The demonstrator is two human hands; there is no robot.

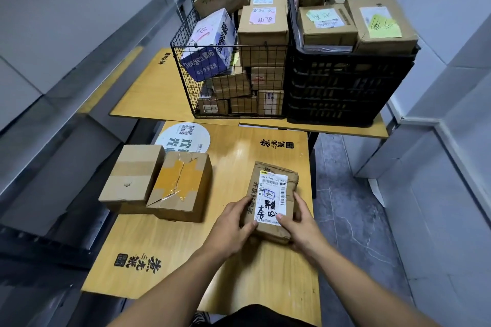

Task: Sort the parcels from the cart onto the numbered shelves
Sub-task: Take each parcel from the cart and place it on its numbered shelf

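Parcel (273,194): brown paper packet, label up, right side of desk (239,156)
Left hand (233,223): curled round its near-left edge
Right hand (299,223): grips near-right edge, thumb on label
Boxes (156,180): two, side by side, left of it
Behind: wire basket (228,82), black crate (345,87), both stacked full

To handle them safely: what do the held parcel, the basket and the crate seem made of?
The parcel looks like creased, matte brown paper wrap. The basket is a thin black wire grid, probably coated metal. The crate has black slotted walls, apparently moulded plastic.
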